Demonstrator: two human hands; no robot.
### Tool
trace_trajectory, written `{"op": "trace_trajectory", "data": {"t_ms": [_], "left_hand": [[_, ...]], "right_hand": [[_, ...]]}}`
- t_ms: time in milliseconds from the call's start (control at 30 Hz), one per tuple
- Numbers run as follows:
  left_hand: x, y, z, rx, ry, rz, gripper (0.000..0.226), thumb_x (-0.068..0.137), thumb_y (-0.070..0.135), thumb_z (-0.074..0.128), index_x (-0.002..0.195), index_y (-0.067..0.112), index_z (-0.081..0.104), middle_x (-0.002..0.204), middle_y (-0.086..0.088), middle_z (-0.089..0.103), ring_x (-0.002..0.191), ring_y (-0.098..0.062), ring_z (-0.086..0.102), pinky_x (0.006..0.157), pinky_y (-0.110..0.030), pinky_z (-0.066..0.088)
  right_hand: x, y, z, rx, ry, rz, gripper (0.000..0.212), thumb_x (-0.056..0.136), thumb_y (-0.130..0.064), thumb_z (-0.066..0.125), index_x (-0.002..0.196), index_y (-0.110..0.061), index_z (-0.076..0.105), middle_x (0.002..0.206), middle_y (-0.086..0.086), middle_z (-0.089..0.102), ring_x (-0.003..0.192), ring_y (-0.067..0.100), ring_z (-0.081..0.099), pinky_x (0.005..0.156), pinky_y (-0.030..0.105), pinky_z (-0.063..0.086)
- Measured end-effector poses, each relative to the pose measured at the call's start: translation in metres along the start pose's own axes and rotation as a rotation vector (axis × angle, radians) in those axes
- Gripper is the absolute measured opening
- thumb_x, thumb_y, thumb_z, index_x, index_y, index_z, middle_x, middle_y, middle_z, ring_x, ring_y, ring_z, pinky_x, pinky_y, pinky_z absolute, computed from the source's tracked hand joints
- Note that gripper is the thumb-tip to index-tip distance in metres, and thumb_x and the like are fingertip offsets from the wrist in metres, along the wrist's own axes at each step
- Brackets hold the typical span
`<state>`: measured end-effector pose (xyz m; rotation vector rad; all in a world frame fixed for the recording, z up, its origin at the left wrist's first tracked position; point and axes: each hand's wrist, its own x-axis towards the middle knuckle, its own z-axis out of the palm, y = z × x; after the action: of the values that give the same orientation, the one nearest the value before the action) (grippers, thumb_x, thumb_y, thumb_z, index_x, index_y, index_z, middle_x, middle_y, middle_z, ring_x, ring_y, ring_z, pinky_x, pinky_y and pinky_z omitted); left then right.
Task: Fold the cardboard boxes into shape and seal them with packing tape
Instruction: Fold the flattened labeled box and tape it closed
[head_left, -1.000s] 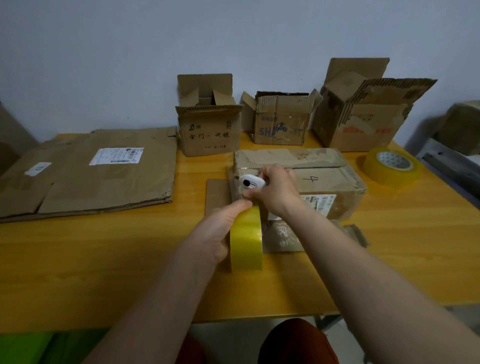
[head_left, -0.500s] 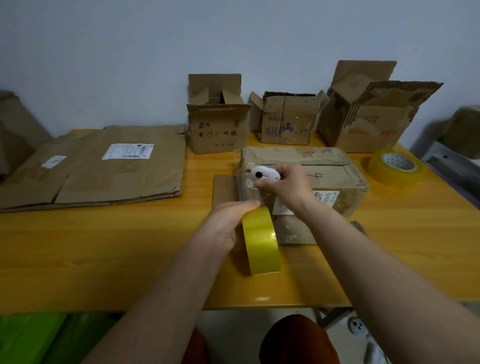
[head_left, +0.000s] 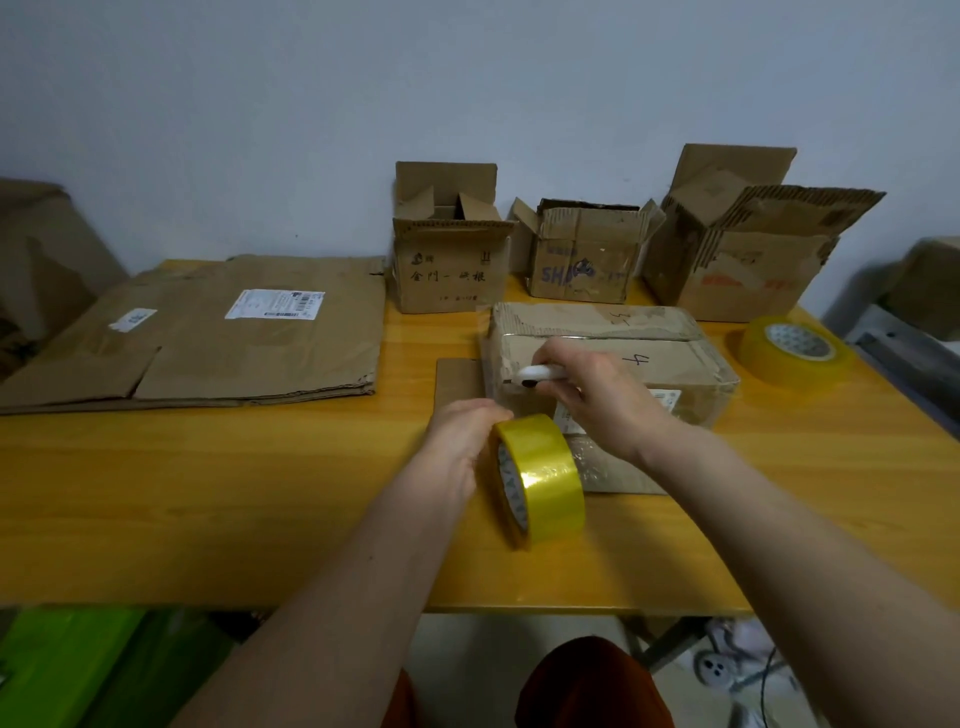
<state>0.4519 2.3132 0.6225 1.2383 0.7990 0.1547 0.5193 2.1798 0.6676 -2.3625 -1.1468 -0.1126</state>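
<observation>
Yellow tape roll (head_left: 540, 480) is gripped by the left hand (head_left: 460, 447) while a white cutter (head_left: 537, 375) is pinched by the right hand (head_left: 597, 397) at the closed box (head_left: 670, 358); severing the strip is judged next.

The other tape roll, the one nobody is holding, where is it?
In the head view, the spare tape roll lies flat on the table, far right, just beyond the closed box and in front of the biggest open box.
</observation>
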Motion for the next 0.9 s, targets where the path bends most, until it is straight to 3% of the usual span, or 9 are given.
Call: {"op": "trace_trajectory", "data": {"t_ms": [100,167,267,400,533,633,733,800,900], "left_hand": [[0.002,-0.001,0.000,-0.042,-0.018,-0.021,0.011,0.082,0.004,0.069,0.090,0.009,0.066,0.094,-0.010,0.067,0.095,-0.025,0.062,0.089,-0.034,0.052],[0.002,-0.002,0.001,-0.082,-0.039,-0.058,0.006,0.082,0.002,0.067,0.081,0.008,0.065,0.087,-0.011,0.067,0.090,-0.025,0.064,0.093,-0.037,0.051],[0.006,-0.003,0.002,-0.118,-0.054,-0.092,0.010,0.082,0.000,0.065,0.076,0.007,0.063,0.077,-0.011,0.066,0.076,-0.023,0.063,0.085,-0.037,0.052],[0.010,-0.003,0.002,-0.120,-0.045,-0.113,0.007,0.080,-0.001,0.063,0.078,0.006,0.063,0.075,-0.011,0.063,0.069,-0.022,0.060,0.065,-0.031,0.049],[0.012,-0.003,0.000,-0.070,-0.021,-0.124,0.009,0.079,0.003,0.065,0.072,0.009,0.062,0.069,-0.007,0.061,0.061,-0.018,0.057,0.058,-0.027,0.045],[0.013,-0.002,-0.001,-0.044,-0.020,-0.127,0.009,0.080,0.009,0.070,0.073,0.010,0.064,0.069,-0.005,0.065,0.058,-0.015,0.060,0.047,-0.023,0.041],[0.014,0.000,0.000,-0.015,-0.038,-0.127,0.009,0.080,0.010,0.072,0.080,0.010,0.063,0.079,-0.008,0.067,0.067,-0.017,0.063,0.051,-0.026,0.042],[0.014,0.001,0.001,0.005,-0.043,-0.123,0.010,0.080,0.010,0.072,0.082,0.009,0.062,0.083,-0.009,0.067,0.070,-0.019,0.062,0.052,-0.027,0.043],[0.012,0.001,-0.002,0.006,-0.045,-0.113,0.010,0.080,0.010,0.072,0.083,0.009,0.062,0.080,-0.008,0.066,0.065,-0.017,0.060,0.037,-0.020,0.043]], "right_hand": [[0.002,-0.002,0.002,-0.009,0.010,-0.010,0.015,0.093,-0.015,0.059,0.107,-0.016,0.060,0.093,0.002,0.065,0.078,0.011,0.052,0.060,0.020,0.035],[0.003,-0.004,0.003,-0.035,-0.006,-0.014,0.017,0.093,-0.014,0.058,0.110,-0.014,0.062,0.096,0.005,0.067,0.083,0.016,0.055,0.068,0.025,0.038],[0.005,-0.008,0.003,-0.061,-0.032,-0.017,0.020,0.093,-0.014,0.056,0.113,-0.013,0.062,0.101,0.009,0.067,0.093,0.024,0.060,0.078,0.034,0.046],[0.010,-0.015,0.006,-0.129,-0.059,-0.024,0.018,0.094,-0.014,0.055,0.109,-0.011,0.064,0.104,0.009,0.066,0.096,0.025,0.060,0.082,0.040,0.047],[0.014,-0.019,0.011,-0.308,-0.073,-0.081,0.019,0.094,-0.007,0.051,0.110,-0.008,0.061,0.106,0.008,0.062,0.095,0.026,0.060,0.079,0.037,0.049],[0.012,-0.012,0.006,-0.294,-0.085,-0.058,0.018,0.094,-0.005,0.052,0.108,-0.008,0.062,0.106,0.009,0.064,0.096,0.026,0.060,0.080,0.038,0.048],[0.010,-0.008,0.003,-0.304,-0.086,-0.049,0.019,0.095,-0.007,0.051,0.110,-0.008,0.062,0.107,0.010,0.064,0.096,0.025,0.060,0.081,0.038,0.047],[0.010,-0.009,0.007,-0.392,-0.079,-0.084,0.019,0.095,-0.008,0.049,0.110,-0.010,0.061,0.108,0.007,0.064,0.097,0.024,0.060,0.072,0.033,0.044],[0.012,-0.011,0.011,-0.441,-0.047,-0.100,0.016,0.095,-0.011,0.050,0.108,-0.013,0.060,0.107,0.004,0.063,0.097,0.022,0.060,0.066,0.028,0.035]]}}
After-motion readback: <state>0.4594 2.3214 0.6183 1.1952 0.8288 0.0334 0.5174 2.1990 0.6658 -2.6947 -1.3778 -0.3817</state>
